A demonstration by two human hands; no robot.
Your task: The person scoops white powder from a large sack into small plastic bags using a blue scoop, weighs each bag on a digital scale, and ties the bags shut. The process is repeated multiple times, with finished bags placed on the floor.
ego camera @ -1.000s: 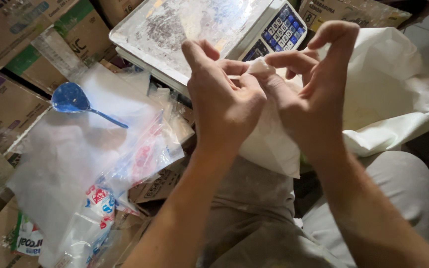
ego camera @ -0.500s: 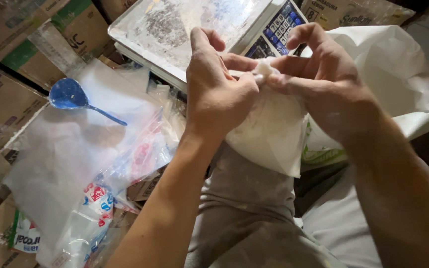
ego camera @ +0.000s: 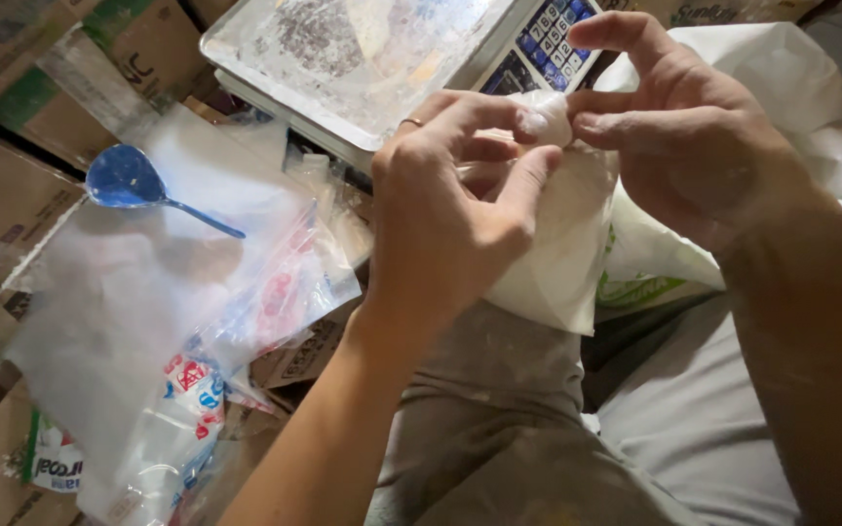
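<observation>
Both hands meet in front of the person's chest over a small clear bag of white powder: the left hand has its fingers curled closed around the bag's neck, and the right hand pinches the twisted white top between thumb and forefinger, other fingers loosely bent. Behind the hands stands a dusty weighing scale with a blue keypad. To the left, flat clear plastic bags with red and blue print lie on brown cardboard boxes, a blue plastic spoon rests on them, and a large white sack is at the right.
</observation>
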